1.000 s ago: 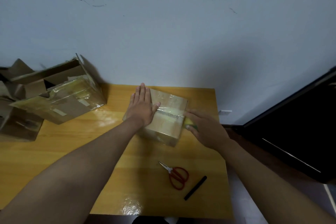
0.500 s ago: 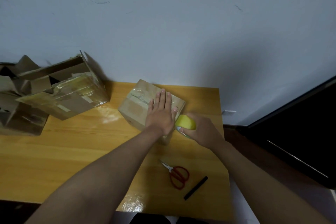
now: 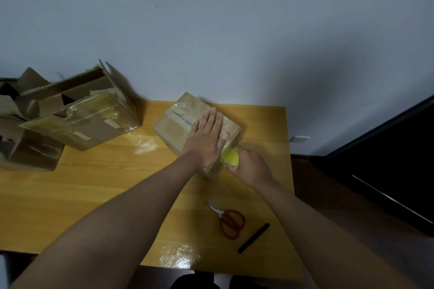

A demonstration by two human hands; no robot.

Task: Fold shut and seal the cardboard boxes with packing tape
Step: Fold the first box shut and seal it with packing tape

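A small closed cardboard box [image 3: 175,125] lies on the wooden table [image 3: 94,195], a strip of clear tape along its top seam. My left hand [image 3: 206,138] lies flat on the box's top with straight fingers, pressing it down. My right hand [image 3: 250,166] grips a yellow roll of packing tape [image 3: 231,158] held against the box's near right corner. The tape's free end is hidden between the hands.
Several opened, taped-over cardboard boxes [image 3: 77,122] are piled at the table's left rear. Red-handled scissors [image 3: 229,220] and a black pen [image 3: 253,237] lie near the front right edge. A dark cabinet [image 3: 387,159] stands at the right, a white wall behind.
The box has turned on the table. My left hand slid from its left side to the right end of the top. The tape roll came down to the near right corner.
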